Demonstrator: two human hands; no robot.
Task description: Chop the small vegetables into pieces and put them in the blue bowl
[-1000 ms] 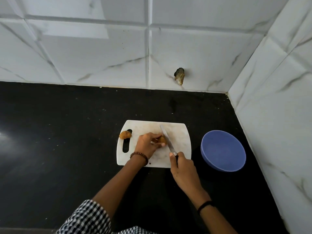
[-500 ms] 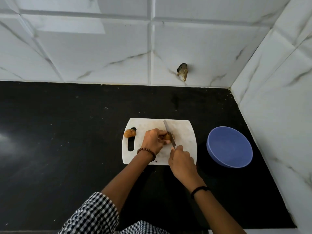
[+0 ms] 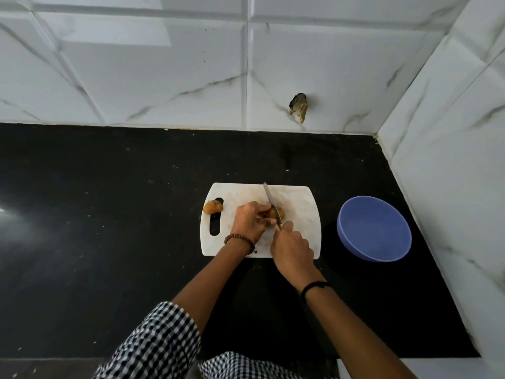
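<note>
Vegetable (image 3: 281, 213) in left grip (image 3: 250, 222) on cutting board (image 3: 300, 203), under knife (image 3: 269, 198) in right grip (image 3: 292, 247).

Counter (image 3: 109, 214): black, scattered pale specks
Wall tiles (image 3: 164, 77): white, grey marble veining
Cutting board (image 3: 300, 203): white, faint tan staining mid-surface
Blue bowl (image 3: 374, 231): plain periwinkle, one even tone
Knife (image 3: 269, 198): silver-grey blade
Vegetable under the knife (image 3: 276, 213): golden brown
Vegetable by the slot (image 3: 212, 207): orange-brown, darker patches
Sleeve (image 3: 158, 343): black-and-white small check
Bracelet (image 3: 240, 240), left wrist: brown beads
Band (image 3: 314, 287), right wrist: black
</note>
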